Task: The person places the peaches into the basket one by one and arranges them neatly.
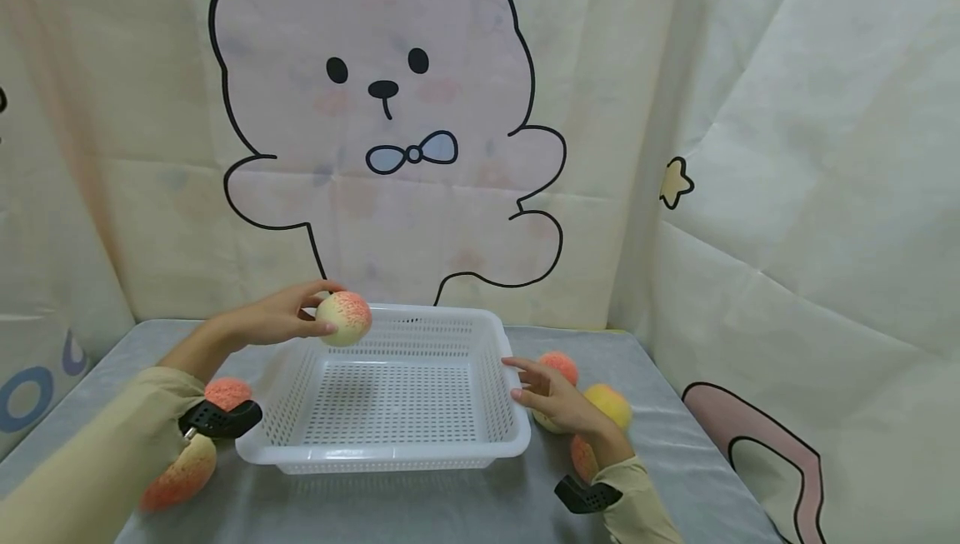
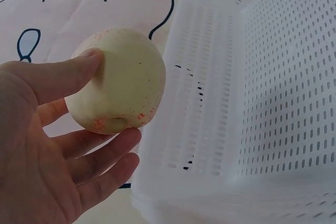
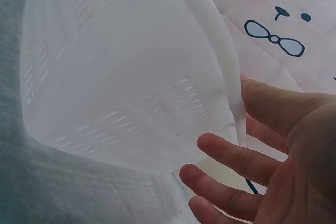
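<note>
In the head view, my left hand [image 1: 281, 315] holds a cream peach [image 1: 345, 318] with pink speckles above the far left rim of a white plastic basket [image 1: 386, 454]. The left wrist view shows the thumb on one side of the peach [image 2: 123, 80] and fingers below and behind it. My right hand [image 1: 558, 398] is at the basket's right side, its thumb and a finger gripping the rim [image 3: 233, 77]. Its other fingers spread outside the basket wall. Nothing lies on the perforated basket floor [image 1: 390, 402].
On the grey cloth-covered table [image 1: 375, 515], a pink fruit [image 1: 228, 392] and a red-yellow fruit [image 1: 183, 473] lie left of the basket, partly behind my left forearm. Several fruits, among them a yellow one [image 1: 611, 404], lie around my right hand. A printed curtain [image 1: 600, 111] hangs behind.
</note>
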Demonstrator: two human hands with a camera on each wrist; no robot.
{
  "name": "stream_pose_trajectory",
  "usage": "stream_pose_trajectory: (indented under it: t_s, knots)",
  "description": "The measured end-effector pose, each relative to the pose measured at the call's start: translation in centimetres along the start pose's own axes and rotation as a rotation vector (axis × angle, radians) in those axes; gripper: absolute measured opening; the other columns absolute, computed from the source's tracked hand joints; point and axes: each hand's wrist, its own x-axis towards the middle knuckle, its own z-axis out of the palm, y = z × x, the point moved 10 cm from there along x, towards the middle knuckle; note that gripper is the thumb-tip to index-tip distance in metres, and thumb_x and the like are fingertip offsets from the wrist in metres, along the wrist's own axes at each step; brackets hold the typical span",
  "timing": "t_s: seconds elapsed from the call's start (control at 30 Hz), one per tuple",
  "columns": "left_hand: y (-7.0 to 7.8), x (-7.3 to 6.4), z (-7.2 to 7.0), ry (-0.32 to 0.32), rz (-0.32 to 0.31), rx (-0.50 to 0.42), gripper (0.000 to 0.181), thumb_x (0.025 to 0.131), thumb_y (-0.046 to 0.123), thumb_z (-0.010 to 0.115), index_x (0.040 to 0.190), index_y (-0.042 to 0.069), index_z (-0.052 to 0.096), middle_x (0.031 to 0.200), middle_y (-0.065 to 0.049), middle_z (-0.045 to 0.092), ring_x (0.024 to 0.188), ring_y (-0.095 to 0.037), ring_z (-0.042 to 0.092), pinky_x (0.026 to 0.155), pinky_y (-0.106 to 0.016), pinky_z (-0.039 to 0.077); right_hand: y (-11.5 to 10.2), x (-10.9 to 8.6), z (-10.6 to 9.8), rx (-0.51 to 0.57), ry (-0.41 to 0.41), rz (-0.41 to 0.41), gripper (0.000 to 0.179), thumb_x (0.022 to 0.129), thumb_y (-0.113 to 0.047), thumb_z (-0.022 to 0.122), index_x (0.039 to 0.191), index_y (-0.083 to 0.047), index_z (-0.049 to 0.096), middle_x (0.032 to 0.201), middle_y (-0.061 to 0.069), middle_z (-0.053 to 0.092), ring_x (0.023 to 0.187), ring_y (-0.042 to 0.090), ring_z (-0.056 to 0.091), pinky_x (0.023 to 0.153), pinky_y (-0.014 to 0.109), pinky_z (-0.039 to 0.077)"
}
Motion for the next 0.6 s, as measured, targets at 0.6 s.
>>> stream_pose_trajectory:
  t_s: [0.6]
  knots:
    - [-1.0, 1.6, 1.2, -0.024, -0.047, 0.028, 0.06, 0.098, 0.02, 0.067, 0.146, 0.001, 0.037, 0.14, -0.031, 0.05, 0.118, -0.045, 0.061, 0.092, -0.055, 0.055, 0.1, 0.0, -0.1, 0.001, 0.008, -0.007, 0.06, 0.103, -0.018, 0.06, 0.155, -0.001, 0.036, 0.142, 0.028, 0.057, 0.121, 0.026, 0.065, 0.095, 0.023, 0.053]
